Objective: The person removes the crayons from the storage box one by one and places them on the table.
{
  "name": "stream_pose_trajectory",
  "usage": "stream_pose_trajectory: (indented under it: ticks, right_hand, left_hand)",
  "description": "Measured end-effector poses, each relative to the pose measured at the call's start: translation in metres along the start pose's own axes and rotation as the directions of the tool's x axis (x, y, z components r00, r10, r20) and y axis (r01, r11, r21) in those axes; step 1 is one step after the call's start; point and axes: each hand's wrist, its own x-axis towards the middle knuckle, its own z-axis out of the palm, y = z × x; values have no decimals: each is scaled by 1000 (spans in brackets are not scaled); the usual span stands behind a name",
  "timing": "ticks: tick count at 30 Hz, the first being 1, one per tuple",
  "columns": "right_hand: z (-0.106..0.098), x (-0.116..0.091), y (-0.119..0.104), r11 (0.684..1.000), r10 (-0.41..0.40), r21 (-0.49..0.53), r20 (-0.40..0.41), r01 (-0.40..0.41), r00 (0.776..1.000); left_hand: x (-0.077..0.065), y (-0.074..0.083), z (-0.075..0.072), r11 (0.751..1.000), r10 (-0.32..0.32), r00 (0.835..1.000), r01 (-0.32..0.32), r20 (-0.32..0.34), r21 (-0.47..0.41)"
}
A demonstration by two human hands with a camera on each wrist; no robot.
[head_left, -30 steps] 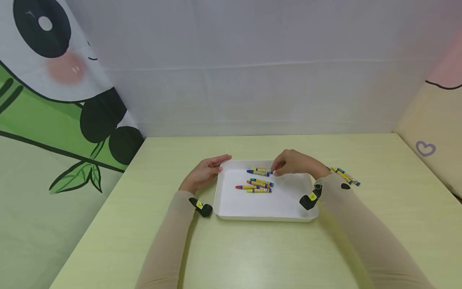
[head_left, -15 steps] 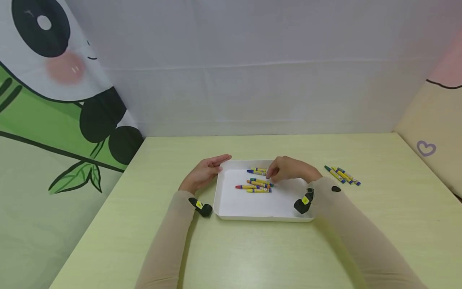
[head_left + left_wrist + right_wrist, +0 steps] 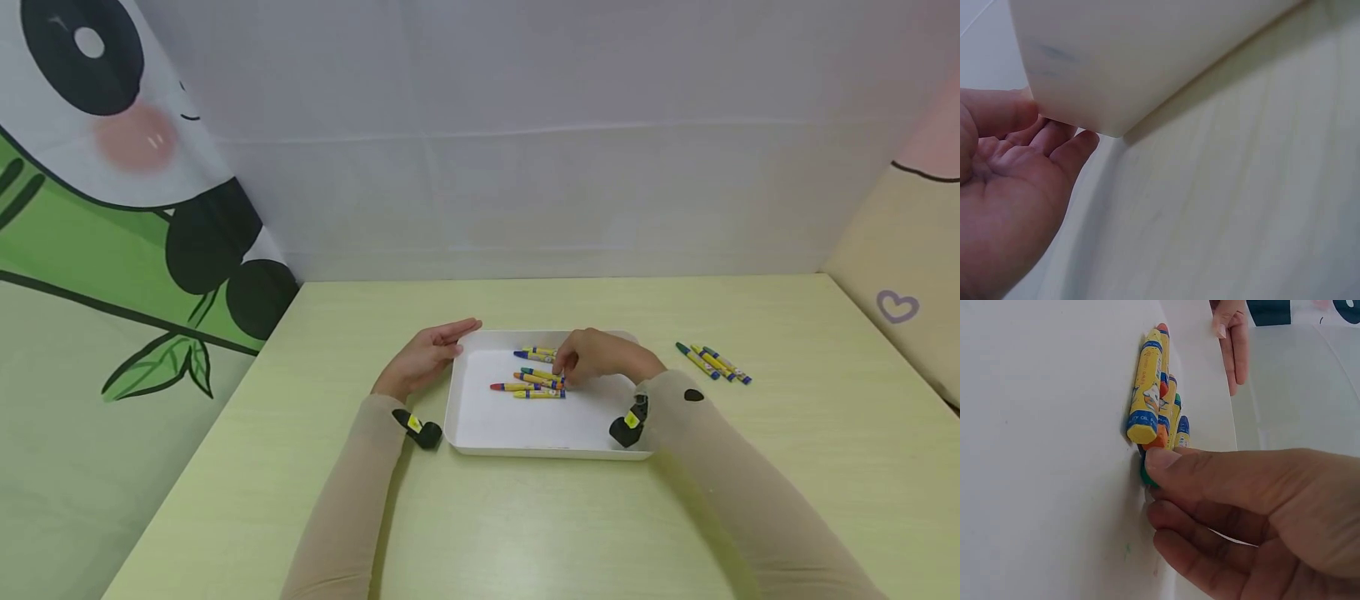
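Two hands at a shallow white rectangular tray [image 3: 480, 433], one pinching a green wax crayon with a yellow wrapper [image 3: 537, 372].
From the left: left hand [image 3: 420, 360] has its fingers pretty much straight along the tray's edge, thumb touching the rim; then yellow-wrapped crayons inside, the green one lying among them; right hand [image 3: 600, 354] has thumb and fingers closed on its end; farther right, more yellow-wrapped crayons [image 3: 705, 363] on the pale tabletop [image 3: 795, 467].
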Motion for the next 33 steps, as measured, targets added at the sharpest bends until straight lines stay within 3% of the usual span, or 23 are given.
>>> stream_pose_trajectory:
  ticks: [11,20,33]
  right_hand:
    - [0,-2,-1,1000,-24,-14,-21,24,999]
    - [-3,-7,3,993,-121,-23,-84,119,989]
    - [-14,-30,9,984,-180,-17,-141,179,973]
  left_hand:
    - [1,-1,-1,1000,-2,1000,2,4,-13]
    - [1,0,0,1000,-6,1000,6,1,-9]
    - [0,0,0,1000,-2,1000,2,1,-11]
